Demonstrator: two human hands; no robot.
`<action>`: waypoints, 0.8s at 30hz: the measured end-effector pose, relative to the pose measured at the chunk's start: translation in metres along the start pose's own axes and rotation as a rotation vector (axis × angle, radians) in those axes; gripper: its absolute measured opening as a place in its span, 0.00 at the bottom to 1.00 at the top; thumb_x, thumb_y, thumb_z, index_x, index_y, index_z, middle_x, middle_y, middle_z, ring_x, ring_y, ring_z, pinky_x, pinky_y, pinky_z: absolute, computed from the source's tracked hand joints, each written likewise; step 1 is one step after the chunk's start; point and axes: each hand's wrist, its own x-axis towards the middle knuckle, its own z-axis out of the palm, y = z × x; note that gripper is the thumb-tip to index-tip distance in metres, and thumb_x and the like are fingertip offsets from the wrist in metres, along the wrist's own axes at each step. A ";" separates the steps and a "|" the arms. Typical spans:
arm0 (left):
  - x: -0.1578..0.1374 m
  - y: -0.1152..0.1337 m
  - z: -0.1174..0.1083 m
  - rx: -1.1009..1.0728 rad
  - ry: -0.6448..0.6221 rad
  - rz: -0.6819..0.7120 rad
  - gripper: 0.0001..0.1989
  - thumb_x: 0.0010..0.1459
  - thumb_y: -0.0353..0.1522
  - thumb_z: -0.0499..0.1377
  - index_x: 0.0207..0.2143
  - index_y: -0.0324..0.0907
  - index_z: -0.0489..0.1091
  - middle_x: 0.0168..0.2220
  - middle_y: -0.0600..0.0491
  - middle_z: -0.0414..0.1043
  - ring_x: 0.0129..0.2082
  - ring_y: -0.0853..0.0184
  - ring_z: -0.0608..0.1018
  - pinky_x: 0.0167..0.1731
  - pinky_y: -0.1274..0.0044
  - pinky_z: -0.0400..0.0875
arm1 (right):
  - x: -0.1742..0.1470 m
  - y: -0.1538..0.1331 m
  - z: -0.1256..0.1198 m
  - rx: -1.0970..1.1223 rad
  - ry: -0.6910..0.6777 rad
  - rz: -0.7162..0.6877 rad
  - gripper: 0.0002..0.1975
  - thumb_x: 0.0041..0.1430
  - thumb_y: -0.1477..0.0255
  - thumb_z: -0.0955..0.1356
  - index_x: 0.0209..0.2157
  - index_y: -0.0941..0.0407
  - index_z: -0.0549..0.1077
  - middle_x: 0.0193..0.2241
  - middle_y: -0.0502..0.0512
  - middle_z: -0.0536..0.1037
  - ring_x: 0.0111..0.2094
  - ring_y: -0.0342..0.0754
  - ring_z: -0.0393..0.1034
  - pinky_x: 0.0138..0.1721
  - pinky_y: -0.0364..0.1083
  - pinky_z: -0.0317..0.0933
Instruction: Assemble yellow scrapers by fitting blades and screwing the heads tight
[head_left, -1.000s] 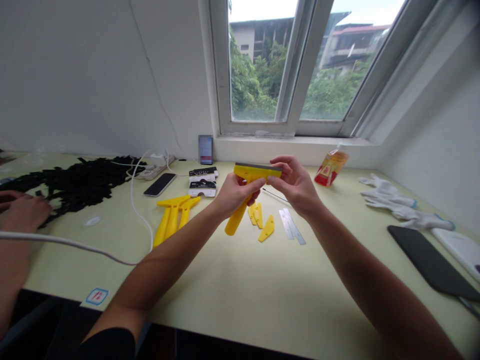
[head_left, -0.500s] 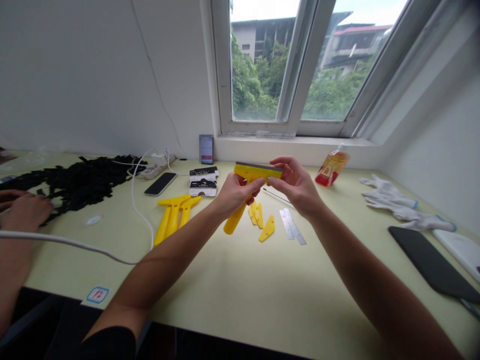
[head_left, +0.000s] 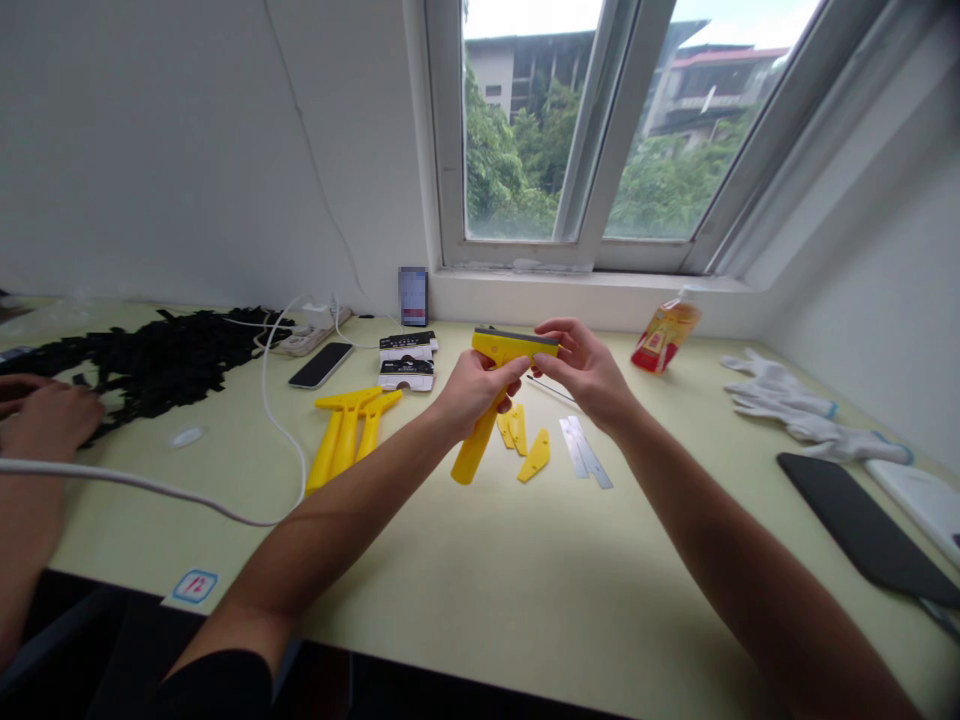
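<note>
Yellow scraper [head_left: 491, 385] above open table [head_left: 480, 580], gripped by left hand [head_left: 471, 388], head pinched by right hand [head_left: 589, 372].

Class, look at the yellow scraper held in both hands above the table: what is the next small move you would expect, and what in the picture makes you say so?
Probably the right hand nudges the dark blade strip fully level along the head of the yellow scraper. Its fingertips pinch that top edge at one end, while the left hand steadies the handle. Spare metal blades and small yellow pieces lie on the table below.

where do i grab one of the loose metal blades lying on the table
Probably by the short ends of a blade, coming from above: the strips lie flat beside the yellow caps, and their long edges may be sharp.
</note>
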 end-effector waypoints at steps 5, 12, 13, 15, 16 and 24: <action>0.003 -0.007 -0.003 -0.040 0.003 -0.033 0.12 0.50 0.33 0.67 0.34 0.37 0.69 0.29 0.54 0.68 0.22 0.76 0.68 0.16 0.83 0.58 | -0.001 0.003 0.002 0.003 0.004 0.034 0.16 0.53 0.68 0.73 0.41 0.54 0.67 0.33 0.49 0.71 0.32 0.43 0.69 0.36 0.47 0.67; 0.012 -0.013 -0.010 -0.152 0.110 -0.082 0.09 0.51 0.29 0.66 0.35 0.36 0.70 0.30 0.54 0.66 0.21 0.78 0.68 0.15 0.84 0.57 | 0.007 0.009 -0.025 -0.498 -0.005 0.091 0.19 0.59 0.60 0.65 0.49 0.55 0.66 0.42 0.59 0.74 0.40 0.50 0.72 0.42 0.51 0.67; 0.014 -0.012 -0.011 -0.164 0.135 -0.084 0.08 0.52 0.28 0.65 0.34 0.35 0.70 0.31 0.53 0.67 0.21 0.78 0.67 0.15 0.84 0.57 | 0.009 0.011 -0.037 -0.708 -0.029 0.136 0.19 0.59 0.60 0.65 0.48 0.55 0.69 0.44 0.61 0.74 0.42 0.52 0.72 0.44 0.52 0.66; 0.017 -0.010 -0.014 -0.181 0.183 -0.083 0.06 0.53 0.27 0.64 0.33 0.35 0.70 0.30 0.53 0.67 0.20 0.78 0.67 0.14 0.83 0.57 | 0.009 0.016 -0.066 -1.110 -0.183 0.350 0.18 0.55 0.58 0.67 0.39 0.57 0.76 0.42 0.64 0.76 0.43 0.57 0.72 0.45 0.53 0.64; 0.019 -0.009 -0.015 -0.185 0.207 -0.080 0.05 0.53 0.27 0.63 0.33 0.35 0.70 0.30 0.52 0.68 0.20 0.78 0.67 0.14 0.83 0.57 | 0.008 0.021 -0.081 -1.228 -0.321 0.534 0.19 0.51 0.56 0.69 0.34 0.58 0.77 0.38 0.64 0.78 0.41 0.58 0.73 0.43 0.53 0.64; 0.024 -0.002 -0.025 -0.217 0.270 -0.028 0.06 0.51 0.26 0.65 0.31 0.36 0.70 0.30 0.51 0.70 0.19 0.78 0.68 0.14 0.84 0.57 | -0.009 0.056 -0.141 -1.165 -0.583 1.095 0.17 0.37 0.64 0.75 0.30 0.58 0.78 0.31 0.60 0.79 0.35 0.55 0.73 0.28 0.47 0.64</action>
